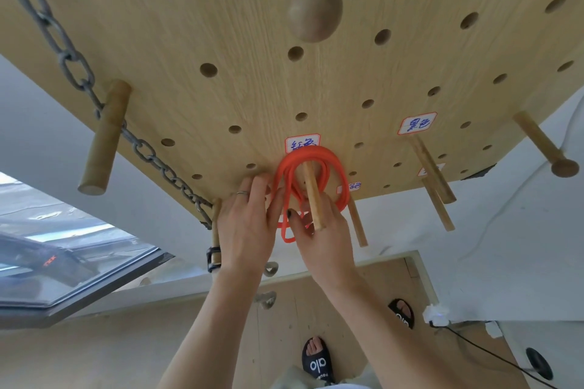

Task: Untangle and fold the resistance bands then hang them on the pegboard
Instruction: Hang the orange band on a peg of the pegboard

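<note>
A red resistance band [311, 156], folded into several loops, hangs over a wooden peg [313, 196] on the wooden pegboard [221, 25], just under a white label with blue writing [302, 144]. My left hand [249, 227] is at the band's left side, fingers spread and touching the loops. My right hand [322, 240] is below the peg, its fingers either side of the peg and pinching the band's lower strands, which dangle down between both hands.
More wooden pegs [431, 167] stick out to the right under another label [417, 123], one thick peg [106, 139] at the left. A metal chain [79, 73] runs down the board's left side. A round wooden knob [314, 9] is above. My sandalled feet [317, 360] stand below.
</note>
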### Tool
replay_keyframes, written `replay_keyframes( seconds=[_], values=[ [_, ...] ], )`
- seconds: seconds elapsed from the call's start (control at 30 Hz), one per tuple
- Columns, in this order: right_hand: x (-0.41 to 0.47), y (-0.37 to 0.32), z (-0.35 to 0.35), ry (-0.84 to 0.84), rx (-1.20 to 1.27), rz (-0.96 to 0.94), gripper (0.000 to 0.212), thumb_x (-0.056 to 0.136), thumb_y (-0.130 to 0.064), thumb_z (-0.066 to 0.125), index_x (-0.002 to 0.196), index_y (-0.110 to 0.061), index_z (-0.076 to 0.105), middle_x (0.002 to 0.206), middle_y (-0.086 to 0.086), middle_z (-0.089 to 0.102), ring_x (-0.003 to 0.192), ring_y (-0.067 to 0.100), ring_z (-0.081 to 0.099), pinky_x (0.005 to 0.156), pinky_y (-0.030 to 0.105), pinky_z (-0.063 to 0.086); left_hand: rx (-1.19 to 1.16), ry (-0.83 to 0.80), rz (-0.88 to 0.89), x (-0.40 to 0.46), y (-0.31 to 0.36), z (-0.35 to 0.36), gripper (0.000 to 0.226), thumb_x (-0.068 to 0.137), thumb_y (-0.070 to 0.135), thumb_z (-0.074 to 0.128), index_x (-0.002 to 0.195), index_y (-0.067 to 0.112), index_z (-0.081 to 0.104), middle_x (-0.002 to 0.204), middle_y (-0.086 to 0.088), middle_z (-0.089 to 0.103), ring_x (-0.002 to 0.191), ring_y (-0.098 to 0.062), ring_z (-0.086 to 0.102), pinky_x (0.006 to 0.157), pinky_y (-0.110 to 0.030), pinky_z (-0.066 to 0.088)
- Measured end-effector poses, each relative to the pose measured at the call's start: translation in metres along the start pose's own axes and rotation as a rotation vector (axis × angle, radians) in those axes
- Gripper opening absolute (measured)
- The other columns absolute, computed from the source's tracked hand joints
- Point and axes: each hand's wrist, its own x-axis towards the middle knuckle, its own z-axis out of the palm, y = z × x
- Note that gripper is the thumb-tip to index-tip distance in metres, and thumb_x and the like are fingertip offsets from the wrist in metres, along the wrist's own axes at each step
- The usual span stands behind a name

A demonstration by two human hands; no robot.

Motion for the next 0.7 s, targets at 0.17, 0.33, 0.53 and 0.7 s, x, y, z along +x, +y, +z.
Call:
replay_keyframes(
  seconds=[0.17,0.33,0.53,0.7],
  values=[
    [0.016,-0.004,0.007,0.046,0.035,-0.002,0.025,0.092,-0.024,0.072,0.11,-0.008,0.064,0.083,-0.003,0.067,0.067,0.011,0.064,0.067,0.03,0.057,-0.018,0.034,0.042,0.011,0.006,0.002,0.024,0.097,0.035,0.068,0.091,0.014,0.058,0.081,0.0,0.064,0.066,-0.027,0.06,0.052,-0.034,0.043],
    [0.025,-0.002,0.009,0.056,-0.021,-0.08,0.027,0.098,-0.028,0.064,0.116,-0.007,0.062,0.098,0.008,0.07,0.083,0.02,0.07,0.072,0.04,0.061,-0.05,0.049,0.053,0.013,0.004,0.003,0.023,0.096,0.033,0.069,0.089,0.013,0.061,0.08,0.003,0.063,0.068,-0.023,0.058,0.056,-0.029,0.035],
    [0.032,0.001,0.01,0.102,-0.117,-0.082,0.008,0.096,-0.016,0.063,0.096,-0.008,0.065,0.071,0.001,0.067,0.056,0.017,0.063,0.049,0.037,0.055,-0.084,0.027,0.047,0.013,-0.005,0.002,0.025,0.098,0.039,0.064,0.091,0.016,0.06,0.081,0.006,0.063,0.07,-0.022,0.059,0.055,-0.035,0.049],
    [0.035,0.003,0.009,0.11,-0.163,-0.105,0.013,0.096,-0.017,0.06,0.088,-0.008,0.065,0.065,-0.001,0.063,0.053,0.015,0.06,0.05,0.031,0.05,-0.068,0.063,-0.028,0.011,0.008,0.009,0.025,0.092,0.031,0.075,0.088,0.015,0.056,0.079,0.004,0.064,0.072,-0.024,0.06,0.062,-0.035,0.046]
  ],
)
